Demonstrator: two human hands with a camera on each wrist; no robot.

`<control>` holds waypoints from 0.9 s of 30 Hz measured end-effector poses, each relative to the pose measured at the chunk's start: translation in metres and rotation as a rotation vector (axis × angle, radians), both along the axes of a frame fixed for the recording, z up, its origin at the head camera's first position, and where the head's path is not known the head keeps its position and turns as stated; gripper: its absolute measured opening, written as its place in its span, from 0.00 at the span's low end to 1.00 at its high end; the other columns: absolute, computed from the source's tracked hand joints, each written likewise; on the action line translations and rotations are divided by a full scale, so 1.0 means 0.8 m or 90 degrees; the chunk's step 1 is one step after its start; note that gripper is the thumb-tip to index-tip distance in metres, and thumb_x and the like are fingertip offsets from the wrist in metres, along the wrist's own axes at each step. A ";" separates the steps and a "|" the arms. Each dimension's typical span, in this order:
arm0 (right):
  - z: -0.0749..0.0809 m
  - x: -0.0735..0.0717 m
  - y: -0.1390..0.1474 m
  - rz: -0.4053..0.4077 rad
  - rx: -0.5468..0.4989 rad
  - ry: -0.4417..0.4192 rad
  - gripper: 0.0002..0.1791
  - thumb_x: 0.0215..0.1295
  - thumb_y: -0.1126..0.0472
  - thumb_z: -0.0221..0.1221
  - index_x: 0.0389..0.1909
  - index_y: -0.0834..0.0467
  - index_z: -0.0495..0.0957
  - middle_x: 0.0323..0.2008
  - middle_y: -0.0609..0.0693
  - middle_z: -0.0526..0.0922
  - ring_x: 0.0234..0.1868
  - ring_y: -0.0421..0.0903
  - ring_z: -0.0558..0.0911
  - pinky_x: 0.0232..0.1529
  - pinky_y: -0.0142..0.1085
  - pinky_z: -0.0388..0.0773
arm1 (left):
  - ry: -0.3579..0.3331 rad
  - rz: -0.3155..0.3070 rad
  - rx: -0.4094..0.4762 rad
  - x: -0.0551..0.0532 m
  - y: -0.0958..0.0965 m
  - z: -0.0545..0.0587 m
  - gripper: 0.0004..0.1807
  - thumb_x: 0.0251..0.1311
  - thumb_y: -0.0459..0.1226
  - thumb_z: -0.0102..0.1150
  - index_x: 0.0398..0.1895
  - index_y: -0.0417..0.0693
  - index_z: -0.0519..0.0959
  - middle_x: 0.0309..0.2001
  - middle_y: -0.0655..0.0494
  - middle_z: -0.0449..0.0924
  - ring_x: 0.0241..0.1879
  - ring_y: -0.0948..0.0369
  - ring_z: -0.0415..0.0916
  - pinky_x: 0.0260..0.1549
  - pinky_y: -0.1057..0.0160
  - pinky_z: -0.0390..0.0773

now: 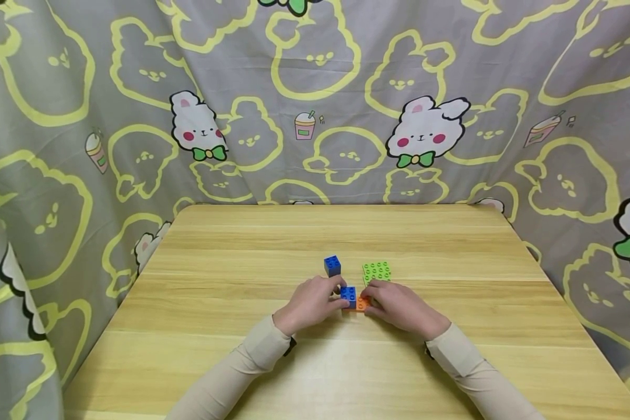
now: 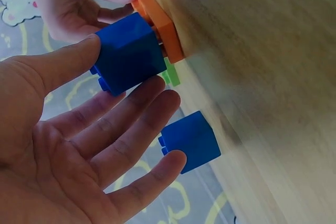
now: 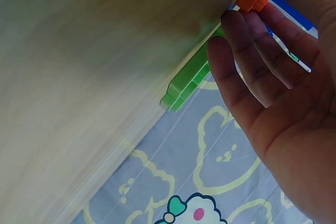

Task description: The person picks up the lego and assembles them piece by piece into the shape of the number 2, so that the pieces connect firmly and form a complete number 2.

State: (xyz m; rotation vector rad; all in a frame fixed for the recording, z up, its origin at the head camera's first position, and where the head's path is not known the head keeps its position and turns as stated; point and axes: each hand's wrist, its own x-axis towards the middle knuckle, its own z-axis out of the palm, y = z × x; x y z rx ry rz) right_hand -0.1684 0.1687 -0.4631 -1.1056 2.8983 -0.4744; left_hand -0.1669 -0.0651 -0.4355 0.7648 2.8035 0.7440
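Note:
My left hand (image 1: 311, 300) pinches a blue building block (image 1: 348, 296) between thumb and fingertips. The block sits over the left part of an orange studded block (image 1: 361, 304); in the left wrist view a thin gap with orange studs shows between them, so I cannot tell whether they are fully joined. From the right, my right hand (image 1: 405, 307) grips the orange block's end with thumb and fingers. A second blue block (image 2: 190, 141) stands on the table just beyond the left fingers. Behind the right fingers lies a flat green studded plate (image 1: 376, 270), its near part hidden.
All of this is on a light wooden table (image 1: 231, 251). A grey curtain (image 1: 315, 157) with yellow bear outlines and white rabbits hangs behind the table's far edge and along both sides.

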 end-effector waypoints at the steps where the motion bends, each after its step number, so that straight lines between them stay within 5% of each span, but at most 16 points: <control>1: 0.000 0.000 0.000 0.000 -0.001 0.002 0.12 0.67 0.55 0.68 0.47 0.56 0.85 0.42 0.46 0.83 0.38 0.38 0.81 0.41 0.38 0.82 | 0.001 0.001 0.001 0.000 0.000 0.000 0.17 0.67 0.47 0.66 0.54 0.48 0.82 0.45 0.51 0.88 0.35 0.64 0.82 0.30 0.67 0.77; 18: 0.004 0.002 0.000 -0.017 -0.012 -0.014 0.18 0.68 0.51 0.68 0.52 0.58 0.83 0.43 0.46 0.84 0.39 0.40 0.82 0.42 0.40 0.83 | -0.007 0.004 0.014 0.000 0.003 -0.006 0.17 0.67 0.47 0.67 0.53 0.50 0.82 0.47 0.51 0.87 0.35 0.65 0.81 0.29 0.68 0.76; 27: 0.016 0.001 0.001 -0.039 -0.139 -0.130 0.29 0.72 0.48 0.63 0.67 0.58 0.74 0.59 0.53 0.82 0.54 0.47 0.84 0.53 0.46 0.83 | 0.001 -0.002 0.008 -0.001 0.000 -0.005 0.20 0.69 0.49 0.64 0.57 0.49 0.81 0.48 0.51 0.88 0.41 0.60 0.85 0.34 0.65 0.79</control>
